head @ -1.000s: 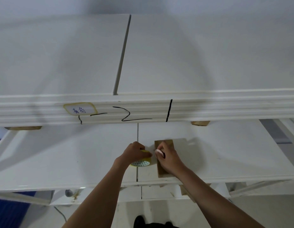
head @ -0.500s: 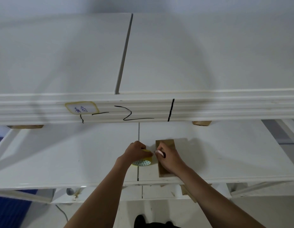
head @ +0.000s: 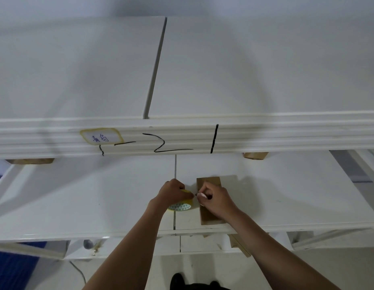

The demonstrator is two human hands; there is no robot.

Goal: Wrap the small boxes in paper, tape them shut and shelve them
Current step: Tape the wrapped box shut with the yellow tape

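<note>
Brown box and tape roll on the white shelf, one hand on each

The paper-wrapped box [head: 209, 200] lies flat on the lower shelf [head: 98, 197], its long axis running from the front edge toward the back; the right hand [head: 215, 200] rests on top of it, fingers curled, pinching a small white piece; just left of the box, the left hand [head: 173, 192] grips the yellow tape roll [head: 181, 205], fingers curled over it; neither hand nor box has visibly shifted since half a second ago.
</note>
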